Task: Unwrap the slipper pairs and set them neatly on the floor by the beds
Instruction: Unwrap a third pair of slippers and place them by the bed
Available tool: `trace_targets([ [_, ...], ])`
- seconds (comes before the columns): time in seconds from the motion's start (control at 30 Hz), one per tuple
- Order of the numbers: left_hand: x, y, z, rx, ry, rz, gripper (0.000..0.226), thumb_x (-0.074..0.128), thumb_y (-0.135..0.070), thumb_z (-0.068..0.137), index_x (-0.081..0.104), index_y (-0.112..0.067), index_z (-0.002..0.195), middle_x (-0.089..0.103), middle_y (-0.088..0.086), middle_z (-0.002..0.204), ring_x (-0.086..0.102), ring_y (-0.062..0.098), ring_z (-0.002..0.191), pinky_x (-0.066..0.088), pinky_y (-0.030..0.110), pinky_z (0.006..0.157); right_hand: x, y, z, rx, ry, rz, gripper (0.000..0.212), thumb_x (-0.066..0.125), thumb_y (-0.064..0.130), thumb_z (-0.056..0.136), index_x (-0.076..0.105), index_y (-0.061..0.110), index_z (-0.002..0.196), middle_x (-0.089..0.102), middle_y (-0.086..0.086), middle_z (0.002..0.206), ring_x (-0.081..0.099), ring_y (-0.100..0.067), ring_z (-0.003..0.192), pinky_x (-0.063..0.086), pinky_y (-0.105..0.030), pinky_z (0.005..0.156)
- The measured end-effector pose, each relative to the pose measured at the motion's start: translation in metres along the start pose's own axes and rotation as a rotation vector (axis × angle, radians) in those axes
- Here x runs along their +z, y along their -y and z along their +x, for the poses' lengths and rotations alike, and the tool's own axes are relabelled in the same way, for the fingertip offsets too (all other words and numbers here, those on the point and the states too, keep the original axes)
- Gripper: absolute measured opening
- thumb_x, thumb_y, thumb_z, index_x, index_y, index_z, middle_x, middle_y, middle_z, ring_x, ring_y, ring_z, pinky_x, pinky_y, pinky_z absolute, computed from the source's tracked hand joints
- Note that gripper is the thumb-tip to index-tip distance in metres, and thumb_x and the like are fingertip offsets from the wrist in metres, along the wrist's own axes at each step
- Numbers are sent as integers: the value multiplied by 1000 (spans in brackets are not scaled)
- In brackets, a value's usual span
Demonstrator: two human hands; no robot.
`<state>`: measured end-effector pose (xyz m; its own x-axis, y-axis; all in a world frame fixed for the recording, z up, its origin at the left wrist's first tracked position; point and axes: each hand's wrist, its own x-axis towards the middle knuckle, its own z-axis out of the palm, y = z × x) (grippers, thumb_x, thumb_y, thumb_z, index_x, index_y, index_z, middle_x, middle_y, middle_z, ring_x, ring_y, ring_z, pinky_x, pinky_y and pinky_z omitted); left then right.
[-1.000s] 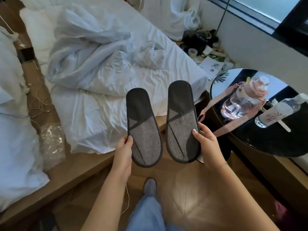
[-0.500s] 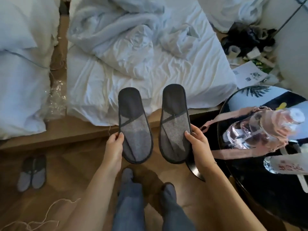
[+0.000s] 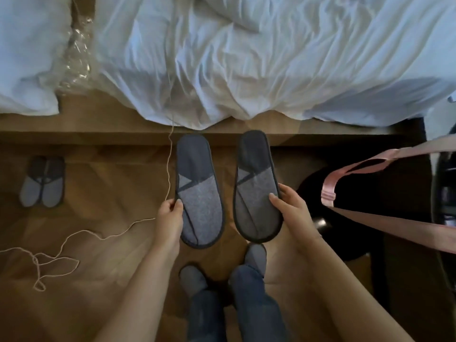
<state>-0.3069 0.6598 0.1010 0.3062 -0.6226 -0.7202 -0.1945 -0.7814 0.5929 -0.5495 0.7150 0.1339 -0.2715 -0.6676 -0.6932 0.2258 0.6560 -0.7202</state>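
Observation:
I hold two flat grey slippers side by side above the wooden floor, toes pointing toward the bed. My left hand (image 3: 170,213) pinches the left slipper (image 3: 198,191) at its outer edge. My right hand (image 3: 290,208) grips the right slipper (image 3: 256,186) at its outer edge. Both are unwrapped, with dark heels and lighter grey toe bands. Another grey slipper pair (image 3: 43,181) lies together on the floor at the left, by the bed base. Crumpled clear wrapping (image 3: 76,53) sits between the two beds.
White rumpled bedding (image 3: 271,58) overhangs the wooden bed base (image 3: 98,124). A thin cord (image 3: 61,253) trails over the floor at the left. A pink strap (image 3: 370,193) hangs from a dark round table at the right. My slippered feet (image 3: 222,272) stand below the hands.
My view has tilted down toward the floor. Both hands have lowered the slippers from in front of the bedding to just above the floor by the bed base.

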Motion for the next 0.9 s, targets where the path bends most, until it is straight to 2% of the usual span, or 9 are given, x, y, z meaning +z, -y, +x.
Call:
trace_targets([
  [0.17, 17, 79, 102, -8, -2, 102, 33, 42, -24, 101, 51, -5, 127, 55, 7, 113, 50, 19, 101, 38, 29, 82, 37, -91, 93, 75, -41, -58, 39, 59, 20, 93, 51, 17, 131, 65, 0, 117, 63, -14, 103, 54, -25, 77],
  [0.3, 35, 140, 190, -24, -7, 152, 30, 42, -25, 101, 54, -5, 121, 57, 8, 110, 53, 23, 102, 40, 31, 81, 62, -166, 178, 151, -21, -102, 37, 58, 14, 93, 52, 12, 129, 65, -6, 118, 63, -19, 102, 55, -28, 76],
  [0.4, 58, 181, 256, 19, 7, 207, 26, 40, -24, 101, 55, -4, 110, 59, 12, 103, 56, 27, 98, 38, 32, 69, 72, -217, 249, 194, -4, -157, 38, 60, 13, 91, 52, 9, 128, 64, -9, 120, 63, -25, 105, 55, -32, 76],
  [0.5, 88, 218, 322, 41, 15, 217, 25, 39, -23, 102, 54, -7, 112, 58, 8, 105, 52, 23, 94, 36, 31, 74, 81, -263, 322, 186, 27, -207, 37, 62, 13, 91, 53, 8, 126, 64, -8, 118, 64, -23, 98, 55, -29, 66],
  [0.6, 115, 253, 385, 35, 14, 168, 28, 40, -25, 101, 55, -6, 116, 59, 10, 110, 54, 24, 97, 38, 31, 79, 89, -302, 385, 185, 94, -202, 26, 59, 9, 92, 53, 10, 117, 64, -4, 103, 63, -15, 84, 55, -19, 49],
  [0.63, 123, 263, 403, 45, 4, 157, 29, 41, -26, 101, 55, -7, 117, 58, 8, 108, 54, 24, 100, 39, 31, 80, 91, -316, 404, 170, 119, -204, 25, 59, 7, 92, 54, 9, 116, 65, -3, 100, 64, -16, 84, 55, -19, 50],
  [0.73, 138, 289, 449, 122, -30, 138, 30, 41, -28, 101, 55, -10, 119, 59, 4, 107, 56, 25, 107, 40, 31, 82, 94, -359, 455, 98, 147, -243, 35, 64, 8, 87, 56, 7, 121, 69, -4, 103, 67, -25, 97, 58, -23, 66],
  [0.83, 143, 306, 473, 255, -87, 187, 24, 42, -28, 100, 57, -14, 113, 57, -9, 90, 54, 17, 96, 35, 28, 78, 96, -386, 481, 56, 180, -220, 33, 65, 9, 86, 58, 12, 118, 70, -5, 105, 68, -16, 93, 58, -22, 69],
  [0.9, 144, 315, 484, 373, -152, 221, 23, 47, -26, 99, 58, -14, 115, 56, -10, 91, 53, 12, 93, 36, 24, 77, 95, -396, 486, 11, 207, -209, 26, 64, 9, 87, 61, 14, 113, 72, -3, 104, 70, -15, 93, 58, -21, 69],
])
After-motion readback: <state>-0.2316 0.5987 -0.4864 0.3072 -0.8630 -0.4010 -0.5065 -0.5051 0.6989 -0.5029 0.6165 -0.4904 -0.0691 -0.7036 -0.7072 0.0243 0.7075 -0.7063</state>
